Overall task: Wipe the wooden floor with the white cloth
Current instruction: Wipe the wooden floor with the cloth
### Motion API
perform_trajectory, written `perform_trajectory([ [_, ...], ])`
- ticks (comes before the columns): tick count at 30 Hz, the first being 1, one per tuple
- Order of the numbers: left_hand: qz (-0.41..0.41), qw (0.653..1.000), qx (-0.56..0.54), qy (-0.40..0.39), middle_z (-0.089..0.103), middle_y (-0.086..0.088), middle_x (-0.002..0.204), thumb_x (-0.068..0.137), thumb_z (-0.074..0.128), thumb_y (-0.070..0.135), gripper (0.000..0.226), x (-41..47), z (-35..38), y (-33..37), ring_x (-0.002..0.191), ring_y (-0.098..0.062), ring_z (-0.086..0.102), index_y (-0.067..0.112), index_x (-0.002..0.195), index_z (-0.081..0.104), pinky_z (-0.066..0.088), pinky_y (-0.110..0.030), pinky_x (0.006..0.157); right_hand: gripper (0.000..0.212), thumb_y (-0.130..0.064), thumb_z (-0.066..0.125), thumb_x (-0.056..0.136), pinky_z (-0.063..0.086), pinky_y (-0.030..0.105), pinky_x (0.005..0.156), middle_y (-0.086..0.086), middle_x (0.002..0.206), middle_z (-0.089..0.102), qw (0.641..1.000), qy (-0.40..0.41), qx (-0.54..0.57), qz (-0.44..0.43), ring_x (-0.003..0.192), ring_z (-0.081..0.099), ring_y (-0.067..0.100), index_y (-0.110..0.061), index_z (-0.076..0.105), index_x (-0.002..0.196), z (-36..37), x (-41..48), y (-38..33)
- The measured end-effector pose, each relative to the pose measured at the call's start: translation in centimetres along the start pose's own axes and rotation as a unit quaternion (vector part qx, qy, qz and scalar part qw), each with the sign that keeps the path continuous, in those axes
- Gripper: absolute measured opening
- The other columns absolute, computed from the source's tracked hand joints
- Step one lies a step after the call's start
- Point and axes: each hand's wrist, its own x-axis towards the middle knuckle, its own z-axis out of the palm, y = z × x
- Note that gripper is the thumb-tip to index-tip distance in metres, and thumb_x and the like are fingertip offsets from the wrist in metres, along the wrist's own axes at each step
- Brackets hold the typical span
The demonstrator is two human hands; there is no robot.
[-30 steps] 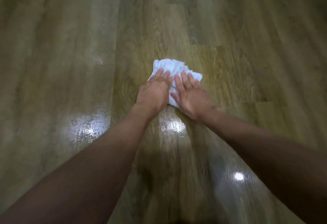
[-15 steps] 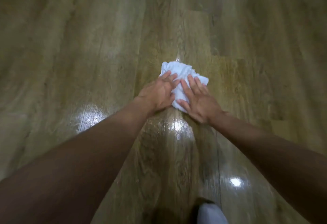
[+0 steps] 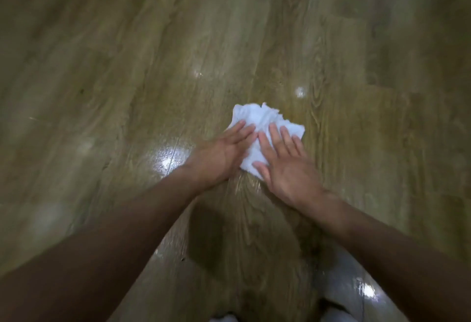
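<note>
The wooden floor fills the view, its planks running away from the person. A bright patch of glare lies on the boards to the left of the white cloth, near its closer end. The left forearm comes in from below and left of the cloth. The left hand lies palm down at the cloth's left edge, fingers straight and close together, their tips resting on the fabric while the heel of the palm sits on bare floor.

The cloth is crumpled and lies on the floor, its far edge ragged and clear of both hands. The right hand presses flat on the cloth's near right part, fingers straight and slightly spread, thumb stretched out over the closest corner. The two index fingers nearly meet on the cloth; whether they touch cannot be told.

A small highlight shines just beyond the cloth to its right, and another glare spot sits well below and right of it.
</note>
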Motion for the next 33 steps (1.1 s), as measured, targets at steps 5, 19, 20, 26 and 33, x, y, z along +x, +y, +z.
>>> perform_trajectory([
  [5,-0.058,0.991,0.081,-0.085,0.013,-0.011,0.159,0.101,0.036,0.021,0.056,5.6,-2.5,-3.4,0.147,-0.028,0.006,0.009,0.151,0.015,0.007,-0.033,0.119,0.063,-0.046,0.024,0.101,-0.001,0.046,0.119,0.009,0.161,-0.006,0.997,-0.016,0.06,0.046,0.148,-0.007,0.031,-0.017,0.004,0.153,-1.7,6.6,-0.2],
  [19,-0.083,0.994,0.066,0.021,0.027,-0.012,0.155,0.096,0.035,0.009,0.051,-2.4,-0.3,-5.0,0.144,-0.029,0.021,0.005,0.146,0.029,0.032,-0.039,0.113,0.057,-0.042,0.024,0.102,0.008,0.044,0.12,0.002,0.161,0.012,0.999,-0.006,0.017,-0.045,0.148,0.008,0.027,-0.016,0.017,0.152,-1.1,5.9,-5.1],
  [20,-0.101,0.993,0.066,0.017,0.02,-0.01,0.157,0.098,0.035,0.01,0.052,-0.6,-1.1,-6.1,0.146,-0.027,0.014,0.007,0.149,0.023,0.026,-0.038,0.116,0.057,-0.042,0.025,0.102,0.006,0.043,0.12,0.0,0.162,0.008,0.999,-0.013,0.029,-0.036,0.149,0.004,0.025,-0.018,0.014,0.153,-1.9,8.0,-4.5],
  [26,-0.137,0.989,0.055,0.01,0.031,-0.01,0.153,0.092,0.032,0.02,0.054,0.6,-1.9,-7.0,0.143,-0.029,0.023,0.008,0.145,0.034,0.031,-0.043,0.111,0.058,-0.034,0.027,0.102,0.003,0.044,0.12,0.003,0.162,0.004,0.998,-0.026,0.046,-0.037,0.148,0.0,0.03,-0.012,0.011,0.153,-2.8,9.5,-5.9],
  [33,-0.087,0.996,0.012,-0.001,0.042,-0.016,0.144,0.082,0.058,0.014,0.053,-11.4,0.1,-5.9,0.136,-0.033,0.038,-0.001,0.132,0.051,0.039,-0.051,0.103,0.057,-0.034,0.036,0.097,0.024,0.047,0.117,0.011,0.155,0.03,0.992,-0.013,0.019,-0.12,0.143,0.027,0.034,-0.005,0.034,0.145,-0.2,1.8,-12.8],
])
